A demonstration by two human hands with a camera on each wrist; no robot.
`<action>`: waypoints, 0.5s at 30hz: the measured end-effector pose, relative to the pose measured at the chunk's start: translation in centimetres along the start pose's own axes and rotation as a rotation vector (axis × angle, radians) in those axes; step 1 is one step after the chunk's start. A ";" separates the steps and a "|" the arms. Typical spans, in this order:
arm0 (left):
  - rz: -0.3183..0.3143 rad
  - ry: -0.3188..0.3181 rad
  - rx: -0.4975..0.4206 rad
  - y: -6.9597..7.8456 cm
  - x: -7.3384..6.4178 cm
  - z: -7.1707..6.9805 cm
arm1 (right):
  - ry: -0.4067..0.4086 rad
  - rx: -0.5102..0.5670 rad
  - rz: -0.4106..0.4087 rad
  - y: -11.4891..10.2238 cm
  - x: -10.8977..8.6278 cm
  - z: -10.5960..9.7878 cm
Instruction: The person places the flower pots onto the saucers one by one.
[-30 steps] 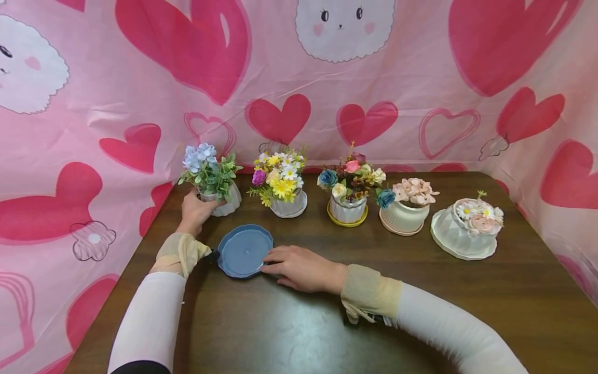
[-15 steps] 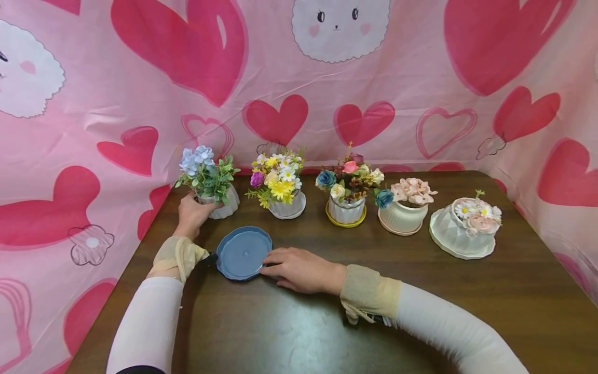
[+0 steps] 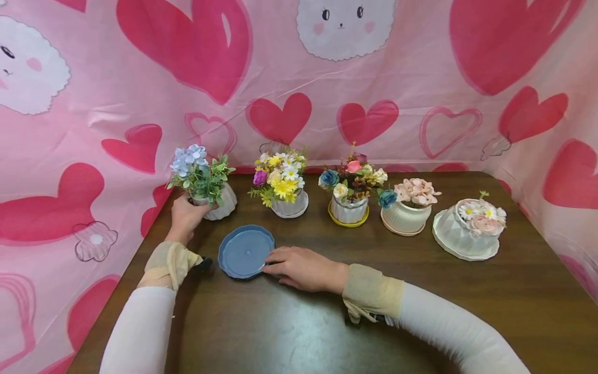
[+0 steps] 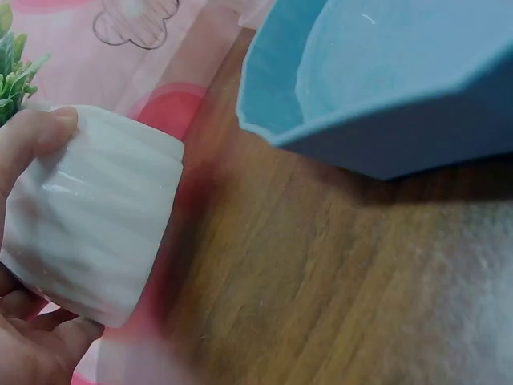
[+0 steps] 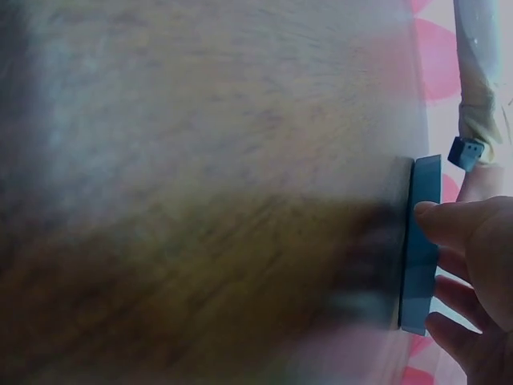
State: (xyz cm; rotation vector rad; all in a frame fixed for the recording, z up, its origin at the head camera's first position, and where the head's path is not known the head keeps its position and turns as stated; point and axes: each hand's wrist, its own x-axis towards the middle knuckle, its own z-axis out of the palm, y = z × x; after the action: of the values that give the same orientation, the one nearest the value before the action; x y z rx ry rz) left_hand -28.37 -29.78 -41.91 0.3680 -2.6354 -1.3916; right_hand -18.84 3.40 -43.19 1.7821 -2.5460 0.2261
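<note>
In the head view my left hand (image 3: 186, 214) grips a white ribbed flowerpot (image 3: 226, 203) at the table's far left. Blue hydrangea-like flowers (image 3: 188, 160) and green leaves fill the pot, which leans to the left. The left wrist view shows the thumb (image 4: 56, 128) across the side of the pot (image 4: 112, 216), with other fingers on its opposite side. My right hand (image 3: 306, 269) holds the right rim of a round blue saucer (image 3: 246, 251) with a scalloped edge. From the right wrist, the saucer (image 5: 422, 249) appears edge-on, with the thumb against its side.
Along the back stand white pots on saucers: yellow and white flowers (image 3: 282, 182), mixed roses on a yellow saucer (image 3: 349, 225), pink blossoms (image 3: 416, 192), and daisies with a pink flower (image 3: 481, 223). A pink heart-print cloth (image 3: 280, 47) hangs behind the brown table (image 3: 299, 332).
The left hand has shifted slightly left with the flowerpot, which leans further to the left now. The right hand and blue saucer stay in about the same place.
</note>
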 end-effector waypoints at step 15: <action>0.057 0.007 0.030 0.8 -2.1 -1.6 | 0.001 0.035 0.000 0.0 -0.1 -0.2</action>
State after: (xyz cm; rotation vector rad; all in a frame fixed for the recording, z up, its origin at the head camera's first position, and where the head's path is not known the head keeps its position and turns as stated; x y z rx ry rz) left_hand -26.09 -30.03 -40.39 0.2976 -2.6426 -1.3323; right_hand -18.81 3.50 -43.01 1.7927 -2.5570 0.2729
